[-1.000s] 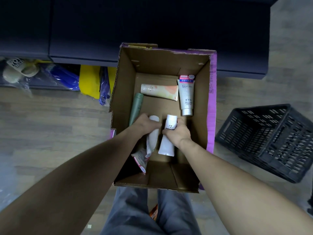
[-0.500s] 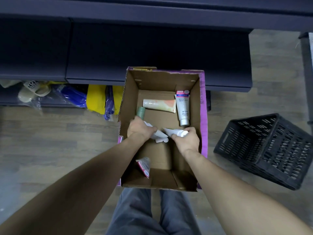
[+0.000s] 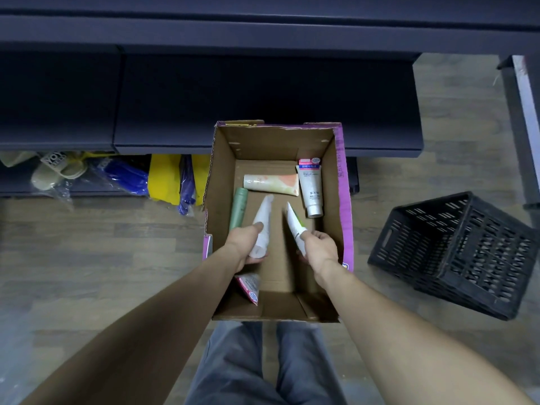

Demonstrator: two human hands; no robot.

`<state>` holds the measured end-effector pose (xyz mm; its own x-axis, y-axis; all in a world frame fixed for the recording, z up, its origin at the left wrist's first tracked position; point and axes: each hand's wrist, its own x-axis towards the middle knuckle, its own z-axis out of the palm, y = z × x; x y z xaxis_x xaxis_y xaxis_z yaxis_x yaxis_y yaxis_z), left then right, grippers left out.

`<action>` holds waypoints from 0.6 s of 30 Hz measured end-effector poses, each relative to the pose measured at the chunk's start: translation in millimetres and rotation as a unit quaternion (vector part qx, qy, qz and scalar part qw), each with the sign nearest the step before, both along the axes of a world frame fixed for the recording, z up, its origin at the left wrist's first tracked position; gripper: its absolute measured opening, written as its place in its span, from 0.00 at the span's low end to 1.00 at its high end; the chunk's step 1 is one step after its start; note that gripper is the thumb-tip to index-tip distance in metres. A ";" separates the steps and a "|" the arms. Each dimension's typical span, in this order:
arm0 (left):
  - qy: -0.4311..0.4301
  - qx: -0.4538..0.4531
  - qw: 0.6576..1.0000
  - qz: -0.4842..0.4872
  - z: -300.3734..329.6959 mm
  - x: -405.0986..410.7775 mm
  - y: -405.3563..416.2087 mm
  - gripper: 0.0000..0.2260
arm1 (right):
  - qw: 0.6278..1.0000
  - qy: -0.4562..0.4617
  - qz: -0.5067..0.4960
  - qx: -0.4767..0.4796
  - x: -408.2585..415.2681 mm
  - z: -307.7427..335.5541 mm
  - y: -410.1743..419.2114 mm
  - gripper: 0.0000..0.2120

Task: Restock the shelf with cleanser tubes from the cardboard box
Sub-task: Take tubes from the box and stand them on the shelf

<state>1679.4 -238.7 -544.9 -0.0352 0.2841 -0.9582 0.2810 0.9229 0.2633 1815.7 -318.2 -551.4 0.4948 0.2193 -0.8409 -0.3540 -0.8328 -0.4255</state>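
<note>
Tubes fill both my hands over the open cardboard box [image 3: 340,182], which stands on the wooden floor [image 3: 87,252] just near of the dark shelf [image 3: 263,100]. My left hand [image 3: 247,244] has its grip closed round a white tube [image 3: 262,226], crimped end pointing far and cap end toward me. My right hand [image 3: 320,248] grips a second white tube with a green mark [image 3: 295,225], likewise angled away from me, the two tubes apart from each other.

On the box bottom lie a green tube [image 3: 239,210] along the left wall, a peach-and-white tube [image 3: 271,184] crosswise at the far end, and a white facial tube with a pink top [image 3: 311,187] by the right wall. A pink-edged tube [image 3: 249,286] leans in the near left corner, under my left wrist. A black plastic crate [image 3: 455,252] sits tilted on the floor to the right.
</note>
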 end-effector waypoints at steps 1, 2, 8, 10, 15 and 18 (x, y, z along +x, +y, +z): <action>-0.007 -0.003 1.000 -0.013 -0.8 -1.9 -1.6 0.19 | 1.000 0.009 0.001 -0.005 -0.3 -1.6 -1.8 0.09; -0.012 -0.006 1.000 -0.028 -1.3 -3.3 -3.0 0.22 | 1.000 0.017 0.007 -0.012 -1.1 -0.1 -3.0 0.06; 0.086 0.115 0.972 -0.186 -3.1 -7.8 -16.9 0.26 | 0.997 0.024 0.063 -0.023 -12.1 -3.3 -12.1 0.20; 0.143 0.155 0.944 -0.254 -2.2 -8.0 -19.7 0.29 | 0.996 0.004 0.087 -0.031 -16.3 -5.8 -14.7 0.27; 0.172 0.185 0.927 -0.278 -0.4 -9.8 -24.3 0.32 | 0.991 -0.031 0.132 -0.017 -24.8 -9.4 -15.9 0.29; 0.181 0.189 0.928 -0.264 1.7 -10.6 -22.7 0.32 | 0.991 -0.048 0.125 -0.002 -27.0 -6.1 -12.9 0.25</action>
